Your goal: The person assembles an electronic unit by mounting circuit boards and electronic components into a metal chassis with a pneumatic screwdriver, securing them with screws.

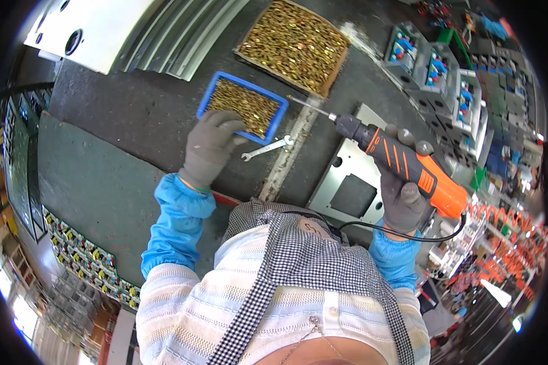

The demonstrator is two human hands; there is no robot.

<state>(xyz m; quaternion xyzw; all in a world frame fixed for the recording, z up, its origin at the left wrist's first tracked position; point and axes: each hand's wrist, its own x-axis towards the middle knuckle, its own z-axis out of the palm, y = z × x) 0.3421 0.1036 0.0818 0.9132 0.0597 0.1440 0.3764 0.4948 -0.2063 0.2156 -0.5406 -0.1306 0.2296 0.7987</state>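
Observation:
My right hand, in a grey glove, is wrapped round an orange and black electric screwdriver. Its long thin bit points left, toward the blue tray, and a black cord trails from its back end. That tray is full of small brass-coloured fasteners. At the tray's near left edge is my gloved left hand, fingers curled in toward the thumb; whatever sits between the fingertips is too small to make out. Just below the tray lies an open-ended wrench on the dark worktop.
A larger cardboard box of similar fasteners stands beyond the tray. Flat metal plates with cut-outs lie under the screwdriver. Stacked metal channels are at far left. Grey units with coloured parts line the right; orange coiled hoses hang nearby.

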